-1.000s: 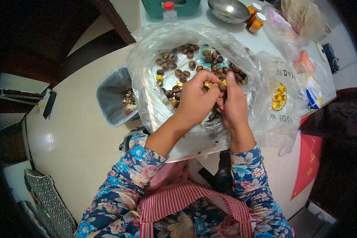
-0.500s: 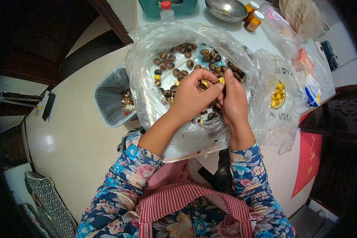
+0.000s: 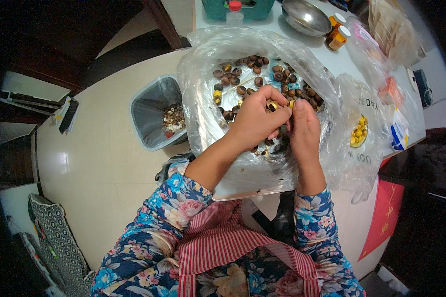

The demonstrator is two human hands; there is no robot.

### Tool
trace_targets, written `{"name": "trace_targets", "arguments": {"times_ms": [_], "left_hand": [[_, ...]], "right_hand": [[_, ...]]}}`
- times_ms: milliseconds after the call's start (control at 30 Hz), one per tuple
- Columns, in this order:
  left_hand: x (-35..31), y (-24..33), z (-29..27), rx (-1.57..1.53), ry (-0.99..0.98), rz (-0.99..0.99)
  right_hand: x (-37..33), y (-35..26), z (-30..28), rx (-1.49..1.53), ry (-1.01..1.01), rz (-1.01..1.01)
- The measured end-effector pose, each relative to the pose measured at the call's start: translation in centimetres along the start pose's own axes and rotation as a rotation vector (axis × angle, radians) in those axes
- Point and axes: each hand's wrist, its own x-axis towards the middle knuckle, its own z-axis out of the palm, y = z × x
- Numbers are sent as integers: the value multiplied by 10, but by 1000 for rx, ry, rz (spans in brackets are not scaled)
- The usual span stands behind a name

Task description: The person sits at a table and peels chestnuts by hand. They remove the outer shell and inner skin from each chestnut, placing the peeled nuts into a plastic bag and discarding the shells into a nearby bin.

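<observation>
Your left grip and right grip pinch yellow nut pieces (partly hidden); over-squeezing could crumble them.

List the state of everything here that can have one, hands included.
Left hand, curled around a dark-and-yellow nut
Right hand, pinching a yellow piece
Large clear bag, spread open
Brown nuts, loose, mostly unpeeled
Yellow kernels, peeled, heaped
Waste bin, uncovered, partly filled
Clear bottle, red cap on
Jars, white lids on
Metal bowl, which way up unclear
</observation>
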Motion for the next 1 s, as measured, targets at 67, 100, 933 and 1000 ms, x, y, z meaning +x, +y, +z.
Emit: {"name": "trace_targets", "arguments": {"times_ms": [67, 100, 933, 1000], "left_hand": [[0, -1, 0, -39, 7, 9], [1, -2, 0, -58, 10, 14], [3, -15, 20, -430, 190, 12], [0, -15, 22, -433, 175, 19]], "right_hand": [[-1, 1, 2, -92, 42, -57], [-1, 2, 4, -139, 68, -101], [5, 3, 19, -277, 221, -286], [6, 1, 18, -216, 194, -246]]}}
